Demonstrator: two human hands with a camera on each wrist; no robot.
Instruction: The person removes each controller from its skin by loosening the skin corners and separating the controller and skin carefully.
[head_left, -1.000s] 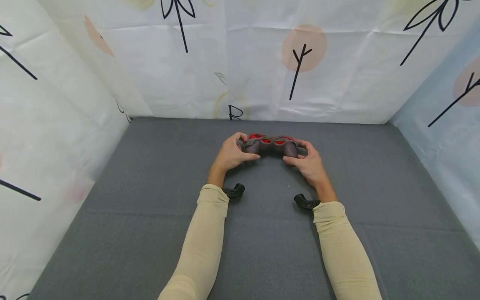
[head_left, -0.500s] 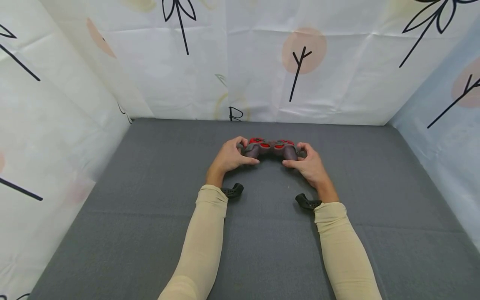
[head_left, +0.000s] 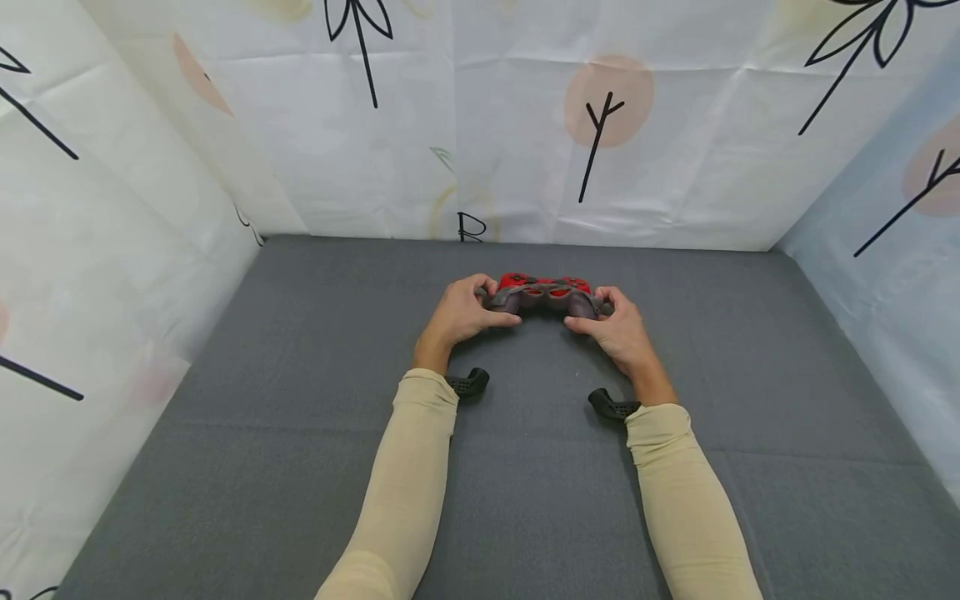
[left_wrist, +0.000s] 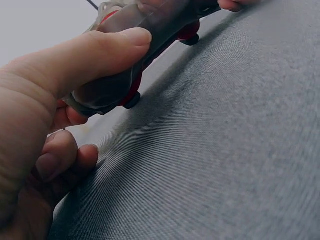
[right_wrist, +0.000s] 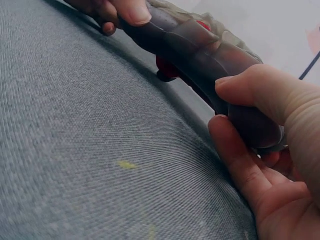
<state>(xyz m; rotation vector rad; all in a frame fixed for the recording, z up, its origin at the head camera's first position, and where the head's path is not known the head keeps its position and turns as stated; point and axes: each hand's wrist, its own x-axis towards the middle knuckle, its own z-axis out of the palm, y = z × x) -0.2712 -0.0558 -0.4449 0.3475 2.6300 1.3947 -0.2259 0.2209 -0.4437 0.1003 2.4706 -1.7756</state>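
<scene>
Between both hands is a game controller (head_left: 545, 285), red on its far upper part with dark grey, partly see-through material over the grips. My left hand (head_left: 463, 310) pinches its left grip, thumb on the near side and fingers beyond. The right hand (head_left: 617, 325) holds the other grip the same way. In the left wrist view, the left thumb presses the dark grip (left_wrist: 102, 92), and red and black knobs (left_wrist: 132, 99) stick out towards the table. Thin translucent material (right_wrist: 240, 42) stands along the controller's upper edge in the right wrist view. Some fingers are hidden behind the grips.
A grey cloth-covered table (head_left: 540, 492) lies beneath the hands. White patterned sheets (head_left: 510, 142) hang behind and along both sides. Black wrist-worn devices (head_left: 467, 383) sit just below the hands, beside beige sleeves (head_left: 405, 467).
The controller has tilted between the hands, so more of its red upper part shows now. Both hands keep their grip and have hardly moved.
</scene>
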